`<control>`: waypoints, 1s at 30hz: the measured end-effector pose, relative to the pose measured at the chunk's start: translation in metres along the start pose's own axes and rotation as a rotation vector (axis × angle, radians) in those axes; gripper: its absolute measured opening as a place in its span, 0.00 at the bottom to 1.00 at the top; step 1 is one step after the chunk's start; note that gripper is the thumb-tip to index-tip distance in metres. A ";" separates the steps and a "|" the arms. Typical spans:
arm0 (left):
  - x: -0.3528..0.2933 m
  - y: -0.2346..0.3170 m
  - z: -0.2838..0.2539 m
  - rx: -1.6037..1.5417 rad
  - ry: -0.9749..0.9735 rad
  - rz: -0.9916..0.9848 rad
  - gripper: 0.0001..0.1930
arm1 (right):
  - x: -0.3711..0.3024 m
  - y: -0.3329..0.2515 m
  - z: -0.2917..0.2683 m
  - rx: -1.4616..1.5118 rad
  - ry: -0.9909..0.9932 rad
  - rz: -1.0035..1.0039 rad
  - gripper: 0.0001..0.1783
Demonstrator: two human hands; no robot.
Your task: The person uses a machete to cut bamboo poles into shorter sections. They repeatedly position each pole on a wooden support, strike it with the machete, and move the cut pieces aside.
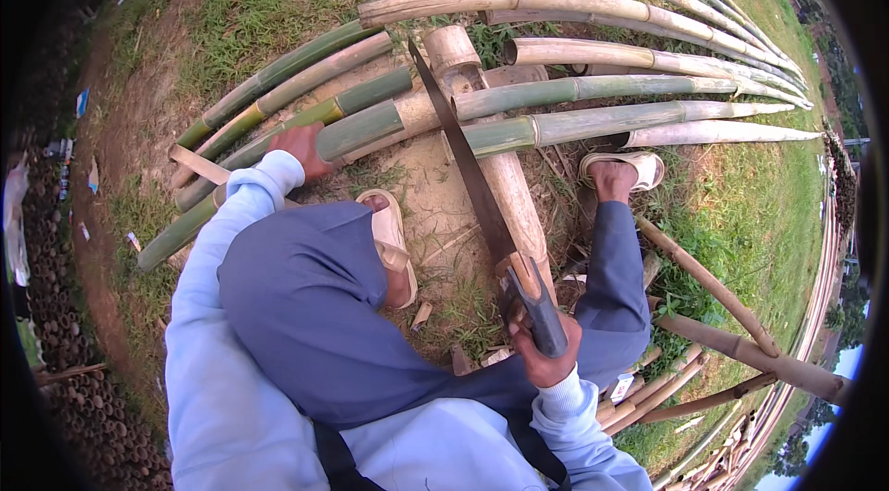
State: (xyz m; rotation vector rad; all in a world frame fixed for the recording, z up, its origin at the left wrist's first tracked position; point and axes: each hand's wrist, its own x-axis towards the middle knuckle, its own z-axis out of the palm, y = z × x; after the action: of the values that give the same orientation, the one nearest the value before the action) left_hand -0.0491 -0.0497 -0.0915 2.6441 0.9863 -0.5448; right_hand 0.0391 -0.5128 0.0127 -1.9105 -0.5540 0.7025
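Handsaw point(474, 176), one: handle in the right hand point(548, 350), fingers wrapped round; blade alongside the pale log point(520, 206). Green bamboo pole point(366, 132), one: beneath the left hand point(302, 151), how far its fingers close cannot be told. Step apparently in hand: sawing; next move calls for a steadied pole and straight stroke

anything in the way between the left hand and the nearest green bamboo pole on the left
Nothing visible: the left hand touches that green bamboo pole. The handsaw, gripped by the right hand, is farther right, apart from the left hand.
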 end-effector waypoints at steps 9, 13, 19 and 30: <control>0.101 0.039 -0.038 0.115 -0.003 0.032 0.37 | -0.029 -0.017 -0.024 -0.064 0.191 -0.045 0.05; 0.126 0.029 -0.031 0.292 0.333 -0.089 0.39 | -0.028 -0.028 -0.024 0.082 0.290 0.089 0.06; 0.074 0.010 0.014 -0.031 0.216 0.221 0.24 | -0.029 -0.021 -0.025 0.120 0.386 0.061 0.06; -0.043 -0.073 0.101 0.162 0.206 0.429 0.23 | -0.028 -0.005 -0.037 0.293 0.487 -0.095 0.09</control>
State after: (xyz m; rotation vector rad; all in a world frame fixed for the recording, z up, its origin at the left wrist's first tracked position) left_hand -0.1533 -0.0580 -0.1720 2.9800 0.4058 -0.2665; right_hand 0.0432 -0.5528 0.0367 -1.6836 -0.2167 0.2232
